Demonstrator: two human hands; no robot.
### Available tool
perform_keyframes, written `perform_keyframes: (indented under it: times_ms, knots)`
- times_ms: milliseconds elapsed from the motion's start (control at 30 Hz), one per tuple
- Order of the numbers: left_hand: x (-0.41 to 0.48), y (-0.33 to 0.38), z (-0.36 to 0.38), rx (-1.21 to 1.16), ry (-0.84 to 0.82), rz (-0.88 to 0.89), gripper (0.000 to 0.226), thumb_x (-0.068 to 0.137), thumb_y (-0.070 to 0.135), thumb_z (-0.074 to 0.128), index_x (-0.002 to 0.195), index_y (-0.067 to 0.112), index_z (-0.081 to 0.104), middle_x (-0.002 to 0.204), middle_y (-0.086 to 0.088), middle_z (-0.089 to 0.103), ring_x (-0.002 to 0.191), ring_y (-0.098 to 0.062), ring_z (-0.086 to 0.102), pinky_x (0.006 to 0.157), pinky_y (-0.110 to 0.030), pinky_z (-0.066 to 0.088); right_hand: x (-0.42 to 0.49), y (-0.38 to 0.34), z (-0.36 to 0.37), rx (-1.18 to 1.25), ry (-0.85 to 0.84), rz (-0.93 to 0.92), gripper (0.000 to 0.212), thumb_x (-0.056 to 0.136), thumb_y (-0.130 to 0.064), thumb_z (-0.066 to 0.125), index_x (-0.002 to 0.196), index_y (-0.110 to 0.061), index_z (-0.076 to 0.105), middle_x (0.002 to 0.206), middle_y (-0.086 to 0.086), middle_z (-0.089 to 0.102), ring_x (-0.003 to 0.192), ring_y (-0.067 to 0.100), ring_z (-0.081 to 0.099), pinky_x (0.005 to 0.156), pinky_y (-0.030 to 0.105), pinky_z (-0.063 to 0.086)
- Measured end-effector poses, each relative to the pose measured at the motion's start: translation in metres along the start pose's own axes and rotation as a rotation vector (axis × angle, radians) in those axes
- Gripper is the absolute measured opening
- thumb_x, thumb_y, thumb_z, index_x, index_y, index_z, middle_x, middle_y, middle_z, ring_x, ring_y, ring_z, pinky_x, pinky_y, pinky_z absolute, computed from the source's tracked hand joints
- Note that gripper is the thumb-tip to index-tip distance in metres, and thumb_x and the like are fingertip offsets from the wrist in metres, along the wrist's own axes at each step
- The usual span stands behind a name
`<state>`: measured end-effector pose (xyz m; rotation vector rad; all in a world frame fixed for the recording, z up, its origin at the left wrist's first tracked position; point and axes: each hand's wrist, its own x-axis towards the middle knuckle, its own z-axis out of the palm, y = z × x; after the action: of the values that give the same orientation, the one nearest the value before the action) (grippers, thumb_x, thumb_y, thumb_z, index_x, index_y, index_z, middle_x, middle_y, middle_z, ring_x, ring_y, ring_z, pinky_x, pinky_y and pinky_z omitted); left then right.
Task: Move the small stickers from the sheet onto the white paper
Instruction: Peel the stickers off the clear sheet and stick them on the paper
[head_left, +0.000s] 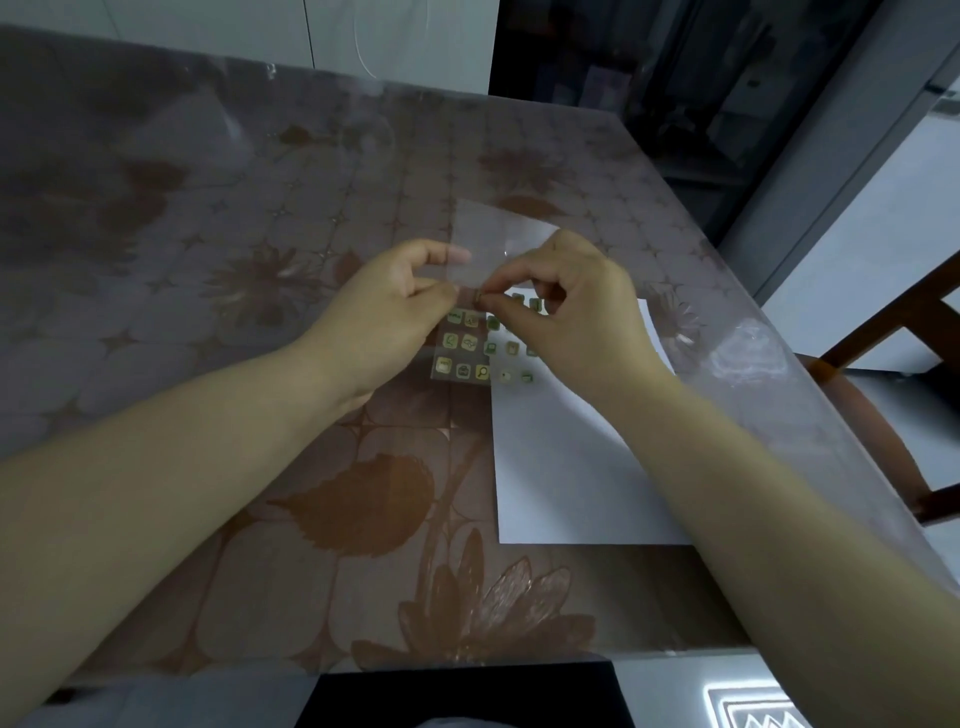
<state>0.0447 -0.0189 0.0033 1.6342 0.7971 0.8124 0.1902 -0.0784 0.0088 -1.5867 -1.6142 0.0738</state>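
Note:
A clear sticker sheet is held up over the table, with several small green and yellow stickers on its lower part. My left hand pinches the sheet by its left edge. My right hand pinches one small sticker between thumb and forefinger at the sheet's middle. The white paper lies flat on the table to the right, partly under my right hand. Several small stickers show near its top left corner; whether they sit on the paper or on the sheet I cannot tell.
The table carries a brown flower-patterned cloth under clear plastic. A wooden chair stands at the table's right edge. A dark doorway and white cabinets lie beyond the far edge.

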Motion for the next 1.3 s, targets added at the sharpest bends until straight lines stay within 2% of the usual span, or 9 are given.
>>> perform_keyframes:
  times_ms: [100, 200, 333, 467, 567, 900, 1000, 1133, 1300]
  knots:
    - [0.003, -0.004, -0.004, 0.029, 0.063, 0.010, 0.023, 0.092, 0.008, 0.046, 0.105, 0.024, 0.058, 0.086, -0.019, 0.069, 0.072, -0.028, 0.062, 0.080, -0.046, 0.051, 0.006, -0.002, -0.022, 0.200, -0.017, 0.162, 0.003, 0.078, -0.019, 0.072, 0.076, -0.021, 0.070, 0.069, -0.008, 0.053, 0.053, -0.001, 0.042, 0.052, 0.008, 0.033]
    - [0.007, -0.007, -0.009, 0.052, 0.150, 0.014, 0.023, 0.092, 0.008, 0.046, 0.097, 0.027, 0.056, 0.080, 0.001, 0.074, 0.073, -0.036, 0.057, 0.077, -0.054, 0.049, 0.008, 0.013, -0.053, 0.161, -0.132, 0.390, 0.007, 0.079, -0.024, 0.071, 0.076, -0.018, 0.071, 0.070, -0.002, 0.059, 0.058, 0.004, 0.045, 0.054, 0.012, 0.037]
    - [0.013, -0.009, -0.011, 0.019, 0.206, -0.013, 0.023, 0.093, 0.005, 0.043, 0.095, 0.024, 0.055, 0.071, 0.010, 0.071, 0.063, -0.010, 0.065, 0.064, -0.030, 0.051, 0.002, 0.033, -0.056, -0.025, -0.413, 0.580, 0.007, 0.075, -0.028, 0.073, 0.076, -0.022, 0.072, 0.070, -0.011, 0.063, 0.063, 0.004, 0.051, 0.062, 0.018, 0.038]
    - [0.015, -0.011, -0.013, 0.006, 0.223, -0.018, 0.021, 0.094, 0.006, 0.043, 0.095, 0.024, 0.054, 0.080, 0.008, 0.070, 0.075, -0.012, 0.065, 0.072, -0.031, 0.051, 0.003, 0.033, -0.049, 0.010, -0.394, 0.592, 0.008, 0.071, -0.027, 0.076, 0.073, -0.020, 0.072, 0.073, -0.007, 0.064, 0.069, 0.008, 0.054, 0.066, 0.022, 0.042]
    - [0.014, -0.010, -0.012, -0.034, 0.213, -0.008, 0.022, 0.094, 0.005, 0.042, 0.094, 0.023, 0.054, 0.079, 0.006, 0.069, 0.064, -0.005, 0.065, 0.061, -0.022, 0.053, 0.002, 0.033, -0.045, 0.009, -0.381, 0.583, 0.007, 0.072, -0.023, 0.076, 0.074, -0.018, 0.072, 0.072, -0.005, 0.063, 0.071, 0.010, 0.054, 0.068, 0.025, 0.042]
    - [0.013, -0.009, -0.011, -0.046, 0.191, -0.008, 0.022, 0.094, 0.003, 0.042, 0.095, 0.022, 0.054, 0.088, -0.003, 0.069, 0.064, -0.008, 0.065, 0.060, -0.023, 0.053, 0.001, 0.028, -0.040, 0.012, -0.327, 0.615, 0.009, 0.072, -0.017, 0.077, 0.068, -0.016, 0.069, 0.061, -0.007, 0.055, 0.059, 0.008, 0.048, 0.048, 0.017, 0.034]
    - [0.012, -0.008, -0.011, -0.044, 0.179, -0.008, 0.020, 0.094, 0.003, 0.041, 0.099, 0.019, 0.053, 0.083, 0.001, 0.069, 0.060, -0.005, 0.065, 0.056, -0.019, 0.052, 0.002, 0.028, -0.040, -0.005, -0.344, 0.626, 0.013, 0.071, -0.017, 0.077, 0.064, -0.018, 0.066, 0.063, -0.007, 0.057, 0.060, 0.008, 0.049, 0.043, 0.013, 0.034]
    - [0.010, -0.007, -0.008, -0.075, 0.145, -0.023, 0.021, 0.095, 0.003, 0.040, 0.101, 0.018, 0.053, 0.071, 0.006, 0.071, 0.060, -0.006, 0.066, 0.053, -0.019, 0.052, 0.006, 0.033, -0.042, -0.029, -0.322, 0.674, 0.025, 0.064, -0.022, 0.083, 0.065, -0.018, 0.059, 0.068, -0.007, 0.055, 0.064, 0.009, 0.048, 0.054, 0.023, 0.035]
    - [0.007, -0.007, -0.006, -0.052, 0.083, -0.019, 0.022, 0.095, 0.004, 0.041, 0.099, 0.021, 0.054, 0.070, 0.010, 0.072, 0.065, -0.011, 0.067, 0.065, -0.027, 0.054, 0.005, 0.039, -0.041, -0.009, -0.266, 0.673, 0.020, 0.074, -0.024, 0.076, 0.069, -0.019, 0.057, 0.068, -0.005, 0.053, 0.058, 0.011, 0.044, 0.050, 0.022, 0.033]
